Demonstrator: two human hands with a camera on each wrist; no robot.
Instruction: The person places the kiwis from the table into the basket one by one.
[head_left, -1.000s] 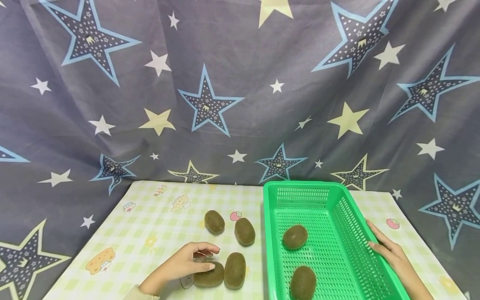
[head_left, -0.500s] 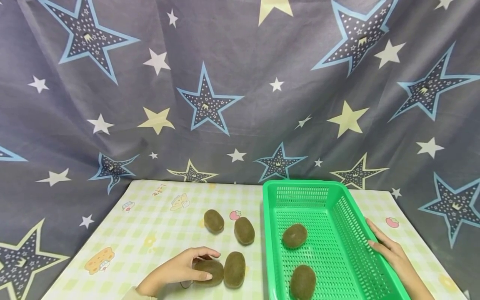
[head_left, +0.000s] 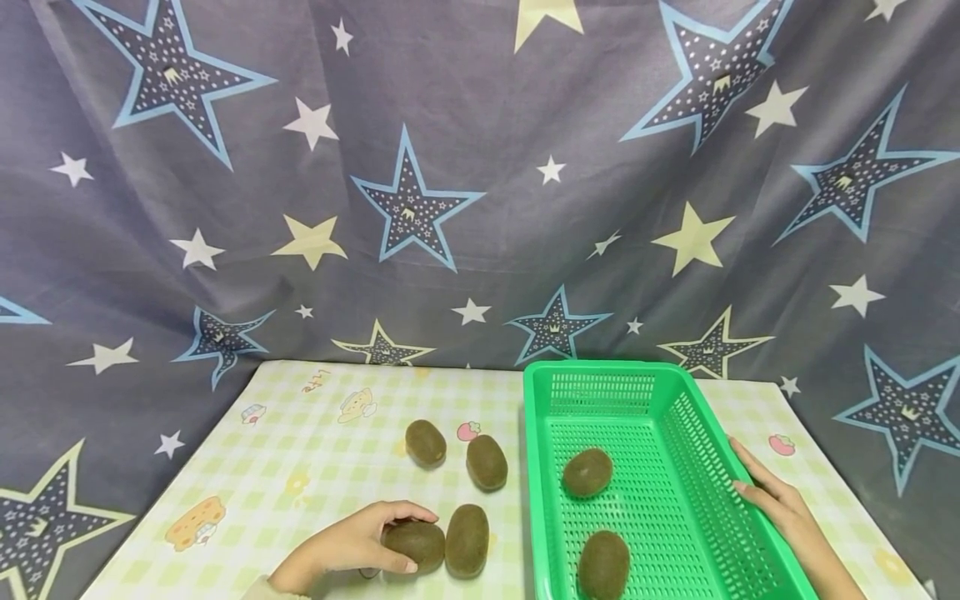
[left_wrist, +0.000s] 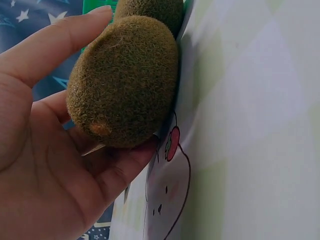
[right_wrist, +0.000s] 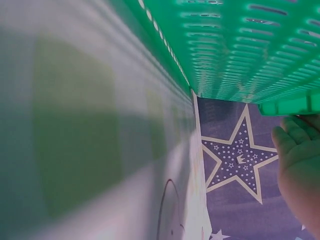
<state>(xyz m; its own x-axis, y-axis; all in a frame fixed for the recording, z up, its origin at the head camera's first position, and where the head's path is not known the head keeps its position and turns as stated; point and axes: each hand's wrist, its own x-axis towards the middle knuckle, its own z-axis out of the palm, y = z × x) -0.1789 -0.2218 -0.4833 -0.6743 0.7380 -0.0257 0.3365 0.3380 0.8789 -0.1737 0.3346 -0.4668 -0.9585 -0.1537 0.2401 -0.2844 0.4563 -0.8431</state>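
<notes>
A brown fuzzy kiwi lies on the checked tablecloth, with my left hand holding it, thumb on the near side and fingers round the far side. In the left wrist view the same kiwi sits between thumb and curled fingers, against the cloth. Another kiwi touches its right side. Two more, a kiwi and a kiwi, lie farther back. My right hand grips the right rim of a green plastic basket; its fingertips are at the rim's underside in the right wrist view.
Inside the basket are two kiwis, one kiwi midway and one kiwi nearer. The tablecloth extends left of the fruit. A star-patterned curtain hangs behind the table.
My left thumb has come down from the top of the kiwi to its near side, and the fingers have closed round it. The right hand and basket stay put.
</notes>
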